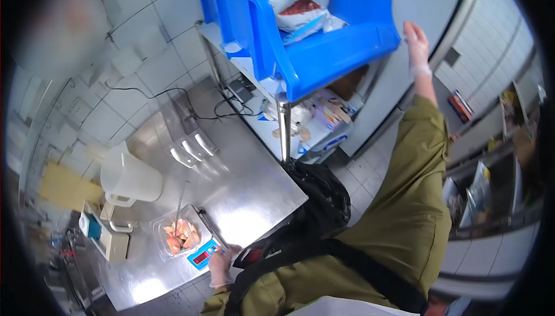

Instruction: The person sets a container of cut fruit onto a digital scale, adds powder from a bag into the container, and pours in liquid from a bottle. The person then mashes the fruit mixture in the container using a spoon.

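Observation:
My left hand, in a clear glove, is at the steel table's edge beside a blue-fronted digital scale with a red display. Its fingers are curled at the near end of a long narrow metal utensil, whose kind I cannot make out. A clear plastic container of cut reddish-orange pieces rests at the scale, with a thin rod standing in it. My right hand, also gloved, reaches out with fingers stretched, near the right end of a blue plastic bin. Nothing shows in it.
Bags fill the blue bin, which sits tilted on a metal rack. White-handled knives hang in a wall holder. A translucent pitcher stands on the steel table. A black bag hangs by the table's corner.

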Action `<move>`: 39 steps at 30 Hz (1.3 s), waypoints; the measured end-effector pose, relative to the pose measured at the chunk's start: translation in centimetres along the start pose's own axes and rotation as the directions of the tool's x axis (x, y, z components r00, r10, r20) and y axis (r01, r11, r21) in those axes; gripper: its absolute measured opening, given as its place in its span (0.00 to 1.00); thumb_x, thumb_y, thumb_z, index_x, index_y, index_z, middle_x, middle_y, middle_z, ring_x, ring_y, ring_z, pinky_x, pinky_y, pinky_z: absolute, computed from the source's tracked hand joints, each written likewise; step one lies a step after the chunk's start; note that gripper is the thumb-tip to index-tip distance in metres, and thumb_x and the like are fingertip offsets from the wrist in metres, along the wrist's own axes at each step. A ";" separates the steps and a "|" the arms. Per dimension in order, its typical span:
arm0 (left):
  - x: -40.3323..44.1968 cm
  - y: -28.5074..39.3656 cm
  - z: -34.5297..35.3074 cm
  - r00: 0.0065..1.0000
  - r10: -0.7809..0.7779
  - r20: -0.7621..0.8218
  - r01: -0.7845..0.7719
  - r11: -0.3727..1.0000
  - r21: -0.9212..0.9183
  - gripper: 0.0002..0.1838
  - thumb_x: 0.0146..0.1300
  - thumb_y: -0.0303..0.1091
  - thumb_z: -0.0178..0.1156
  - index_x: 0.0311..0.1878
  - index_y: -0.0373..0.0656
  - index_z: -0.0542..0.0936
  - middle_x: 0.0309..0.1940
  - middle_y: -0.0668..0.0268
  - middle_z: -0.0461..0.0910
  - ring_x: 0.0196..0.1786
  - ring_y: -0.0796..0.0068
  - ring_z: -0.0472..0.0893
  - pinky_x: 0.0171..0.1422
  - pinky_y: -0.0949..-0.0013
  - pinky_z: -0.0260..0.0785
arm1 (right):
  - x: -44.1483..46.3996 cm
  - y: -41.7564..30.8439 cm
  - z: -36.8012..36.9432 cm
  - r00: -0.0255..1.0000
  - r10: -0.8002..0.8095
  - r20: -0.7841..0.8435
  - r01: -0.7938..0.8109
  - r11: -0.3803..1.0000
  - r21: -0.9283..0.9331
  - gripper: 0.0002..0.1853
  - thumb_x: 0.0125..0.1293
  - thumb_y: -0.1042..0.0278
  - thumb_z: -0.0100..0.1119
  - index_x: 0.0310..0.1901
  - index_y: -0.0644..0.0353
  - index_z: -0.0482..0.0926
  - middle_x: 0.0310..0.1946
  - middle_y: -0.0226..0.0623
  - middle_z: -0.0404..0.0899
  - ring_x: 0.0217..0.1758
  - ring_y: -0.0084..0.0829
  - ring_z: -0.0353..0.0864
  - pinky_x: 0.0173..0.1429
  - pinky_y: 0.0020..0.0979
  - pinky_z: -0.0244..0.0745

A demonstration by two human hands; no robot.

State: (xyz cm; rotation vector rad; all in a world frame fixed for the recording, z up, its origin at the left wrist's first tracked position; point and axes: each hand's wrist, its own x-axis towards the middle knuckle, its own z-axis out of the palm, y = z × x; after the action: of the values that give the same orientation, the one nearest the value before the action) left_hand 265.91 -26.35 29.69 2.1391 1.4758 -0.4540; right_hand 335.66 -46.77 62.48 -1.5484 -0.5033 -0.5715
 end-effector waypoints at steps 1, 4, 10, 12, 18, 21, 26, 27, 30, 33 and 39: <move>-0.4 0.5 -0.4 1.000 -0.009 -0.008 0.010 0.998 0.058 0.35 0.54 0.55 0.51 0.57 0.36 0.69 0.34 0.44 0.79 0.42 0.46 0.78 0.48 0.54 0.69 | 3.4 0.0 1.5 0.996 0.087 0.032 -0.086 0.996 -0.021 0.30 0.54 0.47 0.63 0.48 0.66 0.77 0.40 0.36 0.79 0.41 0.26 0.75 0.48 0.27 0.70; 0.3 3.3 -2.3 1.000 0.021 -0.001 -0.021 0.977 0.210 0.31 0.54 0.57 0.52 0.53 0.40 0.75 0.37 0.48 0.79 0.42 0.51 0.79 0.46 0.56 0.70 | 12.6 1.0 6.3 0.969 0.202 0.144 -0.178 0.970 -0.165 0.36 0.50 0.41 0.63 0.51 0.66 0.75 0.46 0.41 0.78 0.45 0.32 0.76 0.53 0.32 0.70; -3.4 23.7 -12.4 0.578 0.455 -0.677 -0.633 0.774 -0.021 0.31 0.50 0.37 0.65 0.60 0.48 0.70 0.49 0.59 0.74 0.42 0.61 0.78 0.44 0.65 0.72 | 21.3 3.1 11.3 0.743 0.417 0.523 -0.422 0.899 -0.116 0.29 0.54 0.45 0.61 0.50 0.61 0.77 0.44 0.37 0.79 0.43 0.30 0.77 0.48 0.30 0.71; -4.9 28.7 -16.1 0.339 0.638 -0.691 -0.750 0.627 0.211 0.34 0.47 0.36 0.66 0.62 0.49 0.68 0.54 0.61 0.71 0.45 0.61 0.75 0.48 0.64 0.70 | 23.9 4.9 12.6 0.687 0.474 0.550 -0.505 0.856 -0.108 0.25 0.57 0.49 0.59 0.49 0.61 0.77 0.43 0.35 0.79 0.42 0.27 0.77 0.45 0.28 0.72; -4.4 37.6 -20.5 -0.049 0.745 -0.666 -0.654 0.480 0.585 0.34 0.45 0.34 0.65 0.60 0.52 0.69 0.60 0.70 0.67 0.42 0.70 0.67 0.47 0.70 0.67 | 25.9 10.3 11.3 0.885 0.372 0.281 -0.353 0.928 -0.119 0.20 0.59 0.55 0.58 0.45 0.63 0.78 0.40 0.36 0.79 0.39 0.27 0.78 0.45 0.31 0.72; -2.3 39.4 -21.0 -0.157 0.712 -0.684 -0.593 0.486 0.642 0.30 0.46 0.29 0.61 0.58 0.52 0.72 0.60 0.72 0.67 0.40 0.72 0.65 0.45 0.73 0.67 | 24.1 13.2 10.2 0.983 0.170 -0.067 -0.172 0.985 -0.021 0.21 0.58 0.55 0.59 0.44 0.67 0.77 0.39 0.40 0.80 0.38 0.29 0.78 0.45 0.34 0.72; -0.3 40.9 -20.8 -0.345 0.596 -0.725 -0.626 0.430 0.651 0.27 0.43 0.20 0.61 0.52 0.50 0.77 0.54 0.71 0.70 0.45 0.75 0.70 0.45 0.75 0.65 | 16.3 2.2 7.3 0.931 0.227 -0.288 -0.202 0.973 0.112 0.26 0.56 0.52 0.61 0.46 0.70 0.76 0.40 0.46 0.79 0.41 0.35 0.79 0.48 0.35 0.71; -0.2 41.0 -20.7 -0.351 0.566 -0.746 -0.659 0.417 0.626 0.26 0.42 0.20 0.63 0.50 0.48 0.78 0.52 0.71 0.71 0.48 0.76 0.72 0.45 0.74 0.64 | 16.8 2.4 6.8 0.928 0.214 -0.306 -0.232 0.972 -0.024 0.26 0.57 0.52 0.60 0.46 0.70 0.76 0.40 0.46 0.79 0.40 0.36 0.79 0.47 0.35 0.72; 0.0 41.4 -21.1 -0.384 0.545 -0.745 -0.681 0.378 0.627 0.28 0.40 0.20 0.64 0.50 0.51 0.79 0.51 0.70 0.71 0.40 0.73 0.69 0.43 0.74 0.65 | 17.4 0.9 8.1 0.746 0.325 -0.582 -0.502 0.848 -0.169 0.29 0.59 0.49 0.56 0.49 0.71 0.73 0.41 0.45 0.79 0.43 0.38 0.78 0.48 0.32 0.72; 0.2 41.0 -21.1 -0.361 0.560 -0.745 -0.709 0.353 0.610 0.29 0.40 0.20 0.63 0.51 0.50 0.78 0.51 0.70 0.71 0.39 0.72 0.68 0.44 0.74 0.65 | 12.0 -4.3 -0.4 0.856 0.493 -0.158 -0.418 0.838 0.351 0.21 0.65 0.54 0.46 0.47 0.66 0.73 0.39 0.44 0.79 0.40 0.35 0.79 0.44 0.35 0.73; 0.5 40.6 -21.1 -0.389 0.545 -0.743 -0.722 0.321 0.613 0.29 0.39 0.20 0.63 0.51 0.50 0.79 0.51 0.70 0.72 0.39 0.72 0.68 0.45 0.73 0.65 | 9.0 -2.9 -7.0 0.881 0.455 0.129 -0.461 0.767 0.447 0.20 0.64 0.56 0.46 0.46 0.65 0.73 0.40 0.41 0.78 0.42 0.38 0.78 0.46 0.38 0.71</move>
State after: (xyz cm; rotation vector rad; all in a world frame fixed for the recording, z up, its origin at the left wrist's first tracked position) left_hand 303.82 -25.63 55.31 2.6502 0.0153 1.8118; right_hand 340.42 -53.87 70.62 -1.1454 -0.2253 -0.0435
